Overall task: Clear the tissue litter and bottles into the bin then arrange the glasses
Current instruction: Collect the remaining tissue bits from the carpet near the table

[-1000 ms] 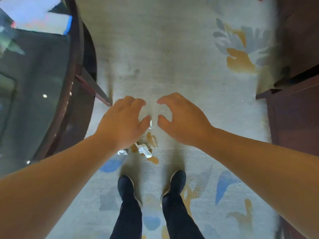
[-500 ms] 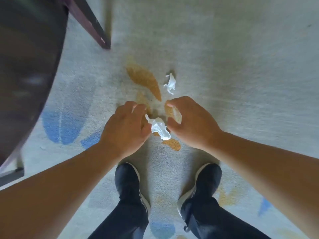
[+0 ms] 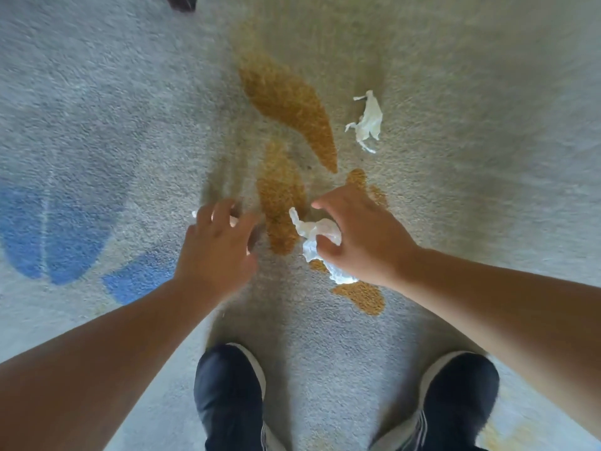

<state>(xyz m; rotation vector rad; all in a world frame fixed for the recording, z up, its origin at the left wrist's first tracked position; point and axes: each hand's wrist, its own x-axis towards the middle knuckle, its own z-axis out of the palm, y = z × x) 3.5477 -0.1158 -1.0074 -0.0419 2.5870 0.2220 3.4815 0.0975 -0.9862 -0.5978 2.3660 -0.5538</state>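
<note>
Crumpling tissue (image 3: 317, 231) inside right grip (image 3: 364, 236)

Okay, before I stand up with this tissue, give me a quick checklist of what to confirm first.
1. Right hand has the crumpled tissue: ok, fingers are closed around it, though part hangs below the palm.
2. Left hand has the small tissue scrap: not ok, the fingers are spread over it and only white bits show at them.
3. Loose tissue farther out on the carpet collected: not ok, it lies untouched.
4. Shoes clear of litter: ok, no tissue by them.
5. Bin within reach: cannot tell, none in view.
6. Bottles cleared: cannot tell, none in view.
</note>
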